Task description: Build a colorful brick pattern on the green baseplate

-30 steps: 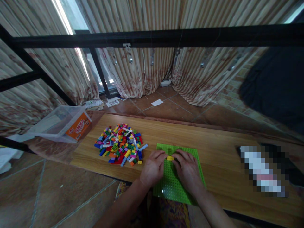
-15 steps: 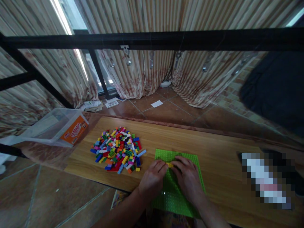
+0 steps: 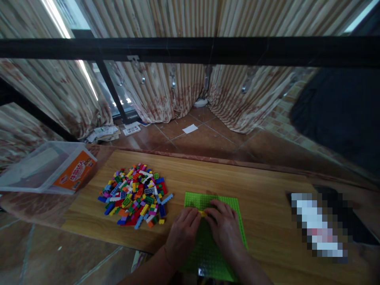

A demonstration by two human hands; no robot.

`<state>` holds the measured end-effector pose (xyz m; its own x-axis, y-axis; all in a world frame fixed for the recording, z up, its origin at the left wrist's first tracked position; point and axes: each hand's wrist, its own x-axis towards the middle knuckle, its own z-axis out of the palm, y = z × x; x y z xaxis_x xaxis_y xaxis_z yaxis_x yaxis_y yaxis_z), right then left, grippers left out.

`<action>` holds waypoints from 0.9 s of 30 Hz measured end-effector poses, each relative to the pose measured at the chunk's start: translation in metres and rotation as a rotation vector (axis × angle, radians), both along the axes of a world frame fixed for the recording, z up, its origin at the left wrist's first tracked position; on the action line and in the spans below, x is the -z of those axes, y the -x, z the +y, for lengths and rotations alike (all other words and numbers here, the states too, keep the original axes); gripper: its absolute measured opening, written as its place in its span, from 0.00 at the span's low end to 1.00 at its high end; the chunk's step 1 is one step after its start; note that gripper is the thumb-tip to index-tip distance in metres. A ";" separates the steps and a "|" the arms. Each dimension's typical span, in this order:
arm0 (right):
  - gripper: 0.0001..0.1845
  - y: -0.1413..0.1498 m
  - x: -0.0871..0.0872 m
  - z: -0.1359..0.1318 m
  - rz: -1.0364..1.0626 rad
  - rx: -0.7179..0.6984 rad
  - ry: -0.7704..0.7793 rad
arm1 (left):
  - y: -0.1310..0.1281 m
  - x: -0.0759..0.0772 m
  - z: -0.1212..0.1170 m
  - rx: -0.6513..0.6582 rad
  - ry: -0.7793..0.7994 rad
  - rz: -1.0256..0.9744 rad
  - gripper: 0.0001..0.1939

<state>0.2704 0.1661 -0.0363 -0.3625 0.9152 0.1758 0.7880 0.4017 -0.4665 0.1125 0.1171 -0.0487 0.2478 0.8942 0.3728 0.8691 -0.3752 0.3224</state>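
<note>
A green studded baseplate point(image 3: 213, 257) lies on the wooden board in front of me. Over its upper part, both hands meet at a small yellow toy brick point(image 3: 202, 213). My left hand point(image 3: 184, 229) grips the brick's left end with closed fingers. From the other side, the fingertips of my right hand point(image 3: 222, 225) pinch its right end. Most of the brick is hidden by the fingers, and I cannot tell whether it is pressed onto the studs. Left of the plate is a heap of mixed coloured toy bricks point(image 3: 136, 194).
A clear plastic bin point(image 3: 38, 186) with an orange label stands left of the heap. The wooden board point(image 3: 267, 198) carries a blurred-out item point(image 3: 317, 225) at the right. Beyond are a black metal bar point(image 3: 178, 49), striped curtains point(image 3: 157, 95) and a white paper point(image 3: 190, 128) on the floor.
The view has shifted, so the board, heap and plate appear a little further left and lower. Both hands stay at the yellow brick with nearly the same grip.
</note>
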 end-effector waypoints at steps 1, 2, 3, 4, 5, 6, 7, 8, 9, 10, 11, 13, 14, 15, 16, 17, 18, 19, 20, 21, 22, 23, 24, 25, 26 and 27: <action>0.07 0.000 0.000 0.000 0.012 0.003 0.006 | 0.000 0.001 0.000 0.004 -0.009 0.013 0.15; 0.08 -0.001 0.000 0.000 0.028 0.004 0.012 | 0.000 0.002 0.000 0.005 -0.016 0.023 0.16; 0.08 -0.001 -0.001 0.001 0.045 0.004 0.020 | 0.000 0.003 0.000 0.006 -0.023 0.030 0.16; 0.08 0.000 -0.001 0.001 0.064 0.004 0.029 | 0.001 0.004 0.000 0.006 -0.034 0.034 0.17; 0.08 0.000 -0.001 0.002 0.082 0.007 0.037 | 0.001 0.005 0.001 0.008 -0.051 0.035 0.17; 0.08 0.000 -0.001 0.003 0.100 0.012 0.044 | 0.002 0.006 0.002 0.008 -0.067 0.031 0.17; 0.08 0.001 0.000 0.003 0.117 0.017 0.048 | 0.003 0.007 0.003 0.011 -0.079 0.025 0.17; 0.08 0.000 0.001 0.004 0.137 0.018 0.049 | 0.004 0.007 0.004 0.017 -0.087 0.015 0.17; 0.08 -0.001 0.003 0.004 0.164 0.013 0.045 | 0.005 0.007 0.005 0.022 -0.083 0.004 0.17; 0.09 -0.003 0.005 0.004 0.200 0.005 0.036 | 0.006 0.007 0.005 0.024 -0.068 -0.007 0.18; 0.11 -0.007 0.007 0.004 0.242 0.003 0.019 | 0.007 0.007 0.005 0.025 -0.047 -0.018 0.18; 0.16 -0.018 0.013 0.000 0.326 0.055 -0.042 | 0.009 0.006 0.004 0.006 -0.010 -0.043 0.20; 0.18 -0.025 0.015 -0.003 0.351 0.108 -0.082 | 0.009 0.006 0.003 -0.015 0.002 -0.061 0.21; 0.18 -0.032 0.017 -0.006 0.356 0.171 -0.124 | 0.008 0.005 0.002 -0.038 0.010 -0.083 0.21; 0.19 -0.037 0.019 -0.009 0.343 0.223 -0.159 | 0.007 0.005 0.000 -0.059 0.015 -0.107 0.21; 0.19 -0.041 0.020 -0.012 0.316 0.256 -0.184 | 0.006 0.004 -0.001 -0.074 0.022 -0.128 0.21; 0.19 -0.043 0.020 -0.015 0.280 0.262 -0.198 | 0.003 0.004 -0.003 -0.080 0.033 -0.143 0.21; 0.20 -0.043 0.020 -0.016 0.241 0.245 -0.204 | 0.001 0.003 -0.005 -0.073 0.048 -0.149 0.22; 0.20 -0.041 0.019 -0.016 0.201 0.214 -0.206 | -0.002 0.002 -0.006 -0.055 0.065 -0.145 0.23; 0.20 -0.037 0.018 -0.016 0.165 0.179 -0.207 | -0.005 0.001 -0.008 -0.032 0.081 -0.134 0.25; 0.19 -0.032 0.017 -0.014 0.131 0.145 -0.210 | -0.008 0.000 -0.008 -0.011 0.096 -0.119 0.27; 0.18 -0.028 0.017 -0.012 0.102 0.117 -0.210 | -0.010 0.000 -0.009 0.003 0.107 -0.102 0.29; 0.17 -0.025 0.016 -0.009 0.081 0.096 -0.209 | -0.011 0.000 -0.008 0.012 0.116 -0.087 0.29; 0.15 -0.023 0.016 -0.006 0.069 0.081 -0.205 | -0.011 0.000 -0.007 0.018 0.121 -0.073 0.29; 0.14 -0.023 0.016 -0.002 0.069 0.073 -0.201 | -0.010 0.000 -0.006 0.021 0.125 -0.062 0.29; 0.13 -0.026 0.017 0.001 0.076 0.071 -0.199 | -0.009 0.001 -0.004 0.028 0.128 -0.054 0.29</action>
